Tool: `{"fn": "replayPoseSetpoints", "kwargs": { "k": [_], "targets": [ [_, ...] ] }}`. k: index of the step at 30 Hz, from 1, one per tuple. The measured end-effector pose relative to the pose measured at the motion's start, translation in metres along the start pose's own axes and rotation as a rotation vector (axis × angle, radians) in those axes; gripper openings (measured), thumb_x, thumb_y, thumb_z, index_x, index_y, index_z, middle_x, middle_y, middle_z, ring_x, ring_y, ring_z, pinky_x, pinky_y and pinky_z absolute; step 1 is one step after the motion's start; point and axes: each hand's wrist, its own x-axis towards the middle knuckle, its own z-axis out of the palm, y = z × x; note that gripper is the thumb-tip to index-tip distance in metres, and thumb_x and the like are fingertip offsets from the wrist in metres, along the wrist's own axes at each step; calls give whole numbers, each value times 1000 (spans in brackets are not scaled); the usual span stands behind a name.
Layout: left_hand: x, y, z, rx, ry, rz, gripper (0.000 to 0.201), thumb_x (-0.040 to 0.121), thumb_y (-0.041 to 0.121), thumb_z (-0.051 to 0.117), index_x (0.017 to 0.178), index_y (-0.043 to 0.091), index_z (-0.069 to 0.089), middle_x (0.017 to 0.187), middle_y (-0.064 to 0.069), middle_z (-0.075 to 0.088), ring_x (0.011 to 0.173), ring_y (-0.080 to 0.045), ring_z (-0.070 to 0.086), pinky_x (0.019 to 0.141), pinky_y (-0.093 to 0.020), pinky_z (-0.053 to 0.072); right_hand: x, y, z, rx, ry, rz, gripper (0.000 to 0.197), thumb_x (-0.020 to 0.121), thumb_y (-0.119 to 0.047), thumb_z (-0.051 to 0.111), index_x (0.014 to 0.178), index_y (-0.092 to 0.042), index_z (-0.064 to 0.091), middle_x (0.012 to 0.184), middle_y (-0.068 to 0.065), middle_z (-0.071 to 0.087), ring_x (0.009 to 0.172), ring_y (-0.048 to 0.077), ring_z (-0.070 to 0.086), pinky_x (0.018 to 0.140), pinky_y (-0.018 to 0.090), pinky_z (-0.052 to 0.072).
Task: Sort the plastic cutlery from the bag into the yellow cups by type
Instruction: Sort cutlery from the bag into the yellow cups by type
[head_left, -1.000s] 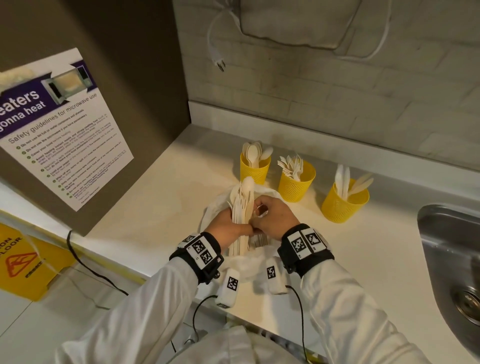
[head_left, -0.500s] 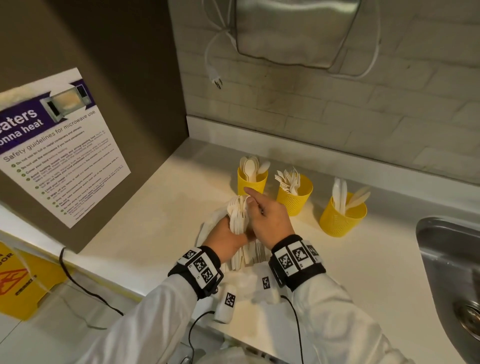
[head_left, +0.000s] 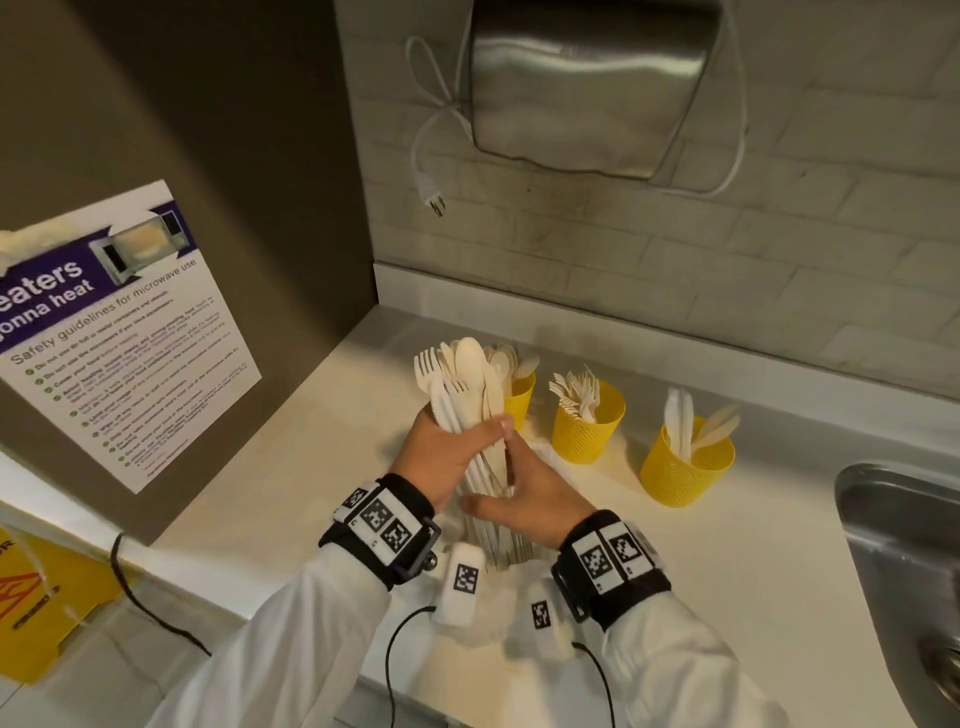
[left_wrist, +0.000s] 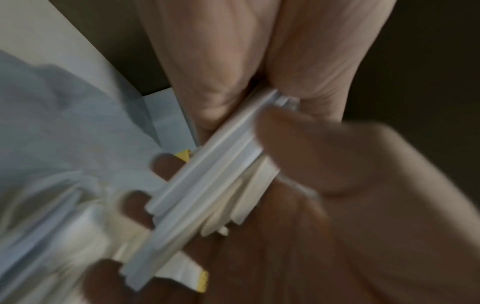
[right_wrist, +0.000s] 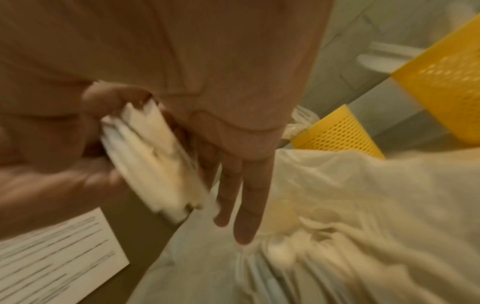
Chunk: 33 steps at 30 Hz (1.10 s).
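My left hand (head_left: 467, 441) grips a mixed bundle of cream forks, spoons and knives (head_left: 467, 389), heads up, above the white bag (head_left: 519, 577). My right hand (head_left: 514, 488) lies with straight fingers (right_wrist: 249, 195) against the handles (left_wrist: 207, 185), its thumb spread to the other side. Three yellow mesh cups stand behind. The left cup (head_left: 522, 402), with spoons, is partly hidden by the bundle. The middle cup (head_left: 587, 431) holds forks, and the right cup (head_left: 680, 473) holds knives. The wrist views are blurred.
A steel sink (head_left: 898, 545) is set into the counter at the right. A metal dispenser (head_left: 587, 88) and a dangling plug (head_left: 434, 195) hang on the tiled wall. A brown panel with a poster (head_left: 119, 332) bounds the left. A black cable (head_left: 150, 597) drops off the front edge.
My left hand has raised the bundle up out of the bag. My right hand has slid from the bundle's top down to its handles. The head view has tilted upward.
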Motion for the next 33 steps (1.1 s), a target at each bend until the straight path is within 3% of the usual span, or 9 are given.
{"fn": "replayPoseSetpoints", "kwargs": {
  "k": [5,10,14,17,19,24,26,28,33],
  "targets": [
    [-1,9,5,24,6,50,40,84,5,82,121,14,71,111,-5,78,106,-21,75,95,-43,59,18,-10,4,226,141,48,74,79,-14,78,137,-34,39,105,8,68,71,15,70,61,35,60],
    [-5,17,2,228,-70,94,34,81,5,85,93,34,71,88,20,76,85,12,69,76,-11,56,23,-15,5,284,66,-29,63,85,-6,78,138,-24,51,93,-7,66,56,-2,61,48,22,47],
    [-9,23,-2,217,-167,129,36,83,-2,80,104,27,78,108,2,79,106,-12,73,100,-30,56,21,-22,6,298,54,-86,45,86,-1,74,108,-39,64,77,-4,64,59,17,55,47,30,43],
    [-9,24,1,174,-111,146,35,82,1,83,102,29,77,104,7,80,102,-8,74,95,-29,58,20,-24,7,339,42,-65,56,81,-6,77,117,-44,55,94,-4,70,68,8,63,51,28,48],
    [-8,26,0,209,-97,160,36,82,5,84,88,41,78,96,13,79,94,-2,74,84,-21,59,21,-25,7,359,27,-21,58,76,-13,80,123,-37,55,101,3,72,80,15,67,61,31,55],
    [-2,38,-5,141,-50,203,25,85,7,81,97,27,74,96,9,79,95,-6,74,87,-23,57,18,-17,2,364,-24,157,45,78,-18,79,120,-9,66,110,11,75,101,25,72,96,42,58],
    [0,39,-4,113,-55,205,24,85,7,81,100,24,74,98,6,80,97,-9,74,87,-23,57,18,-14,1,602,-41,243,35,84,-3,68,117,7,60,116,23,71,106,31,72,97,40,58],
    [1,36,-3,110,-60,195,23,84,6,82,97,23,75,98,3,80,96,-10,75,85,-23,58,17,-19,-4,820,-25,282,16,90,12,49,101,5,59,115,32,69,108,40,71,93,41,58],
    [4,23,-1,148,-68,162,27,83,9,85,91,34,81,102,-3,80,101,-19,75,92,-34,57,14,-33,-11,999,17,270,46,87,19,31,112,3,66,107,20,76,95,40,74,86,43,62]
  ]
}}
